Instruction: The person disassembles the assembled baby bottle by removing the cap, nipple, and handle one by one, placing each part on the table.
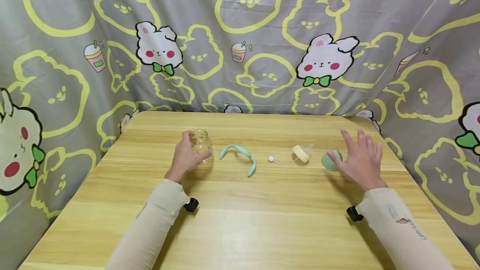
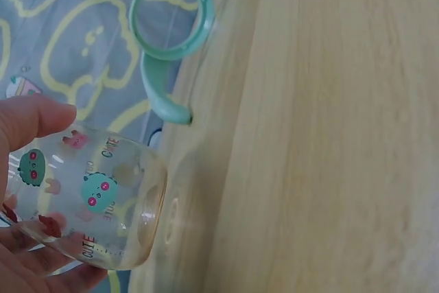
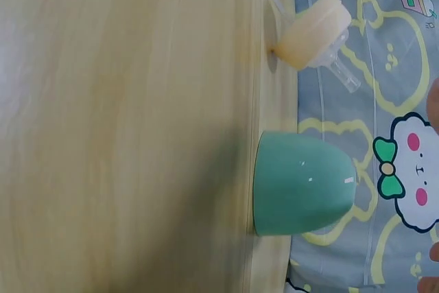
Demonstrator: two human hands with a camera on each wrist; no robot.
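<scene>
My left hand grips a clear, amber-tinted baby bottle with its thumb on one side and fingers on the other. Small cartoon faces and "CUTE" lettering mark the bottle's wall in the left wrist view, and its neck is uncapped. Just right of it lies a mint green bottle handle with a ring and two curved arms. Over at the right, my right hand spreads its fingers beside a green domed bottle cap. Its thumb overlaps the cap in the head view; only fingertips show in the right wrist view.
Between handle and cap lies a pale yellow nipple collar with a clear nipple, its thin straw ending in a white weight. Everything stands on a wooden table. A grey cartoon curtain hangs around its back and sides.
</scene>
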